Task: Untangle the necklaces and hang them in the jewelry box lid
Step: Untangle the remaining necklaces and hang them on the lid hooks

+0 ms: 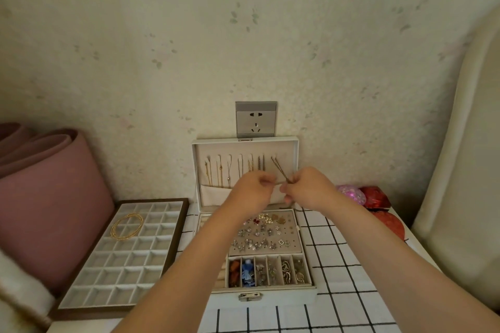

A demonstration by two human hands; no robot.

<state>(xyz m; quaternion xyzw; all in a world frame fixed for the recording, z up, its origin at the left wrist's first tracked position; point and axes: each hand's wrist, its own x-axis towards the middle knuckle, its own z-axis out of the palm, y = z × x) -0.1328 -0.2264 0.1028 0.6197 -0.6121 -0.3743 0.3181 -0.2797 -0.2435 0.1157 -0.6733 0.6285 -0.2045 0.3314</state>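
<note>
Both hands are raised in front of the upright lid [296,154] of the jewelry box [263,297], which stands at the middle of the surface [349,295] with the lid leaning on the wall [243,35] at the back edge. The left hand [254,188] and the right hand [307,189] meet close together, fingers [267,179] curled. Between them they pinch the lower part of a thin necklace [278,167], whose upper end hangs from the hook nearest the lid's right side. The chain slants down from that hook to the fingertips.

The other necklaces [230,170] hang in a row to its left inside the lid, their lower ends falling behind a cloth pocket [213,192].

In the open base lies an earring panel [266,234], with a row of small compartments [270,270] holding trinkets toward the front edge.

A white cloth with black checks [319,235] covers the surface. At the left edge lies a divided tray [121,259] holding gold rings [127,226], and a pink roll [46,184] sits beyond it. Shiny red and pink objects [374,197] sit at the back right corner. A wall socket [255,119] is just above the lid.
</note>
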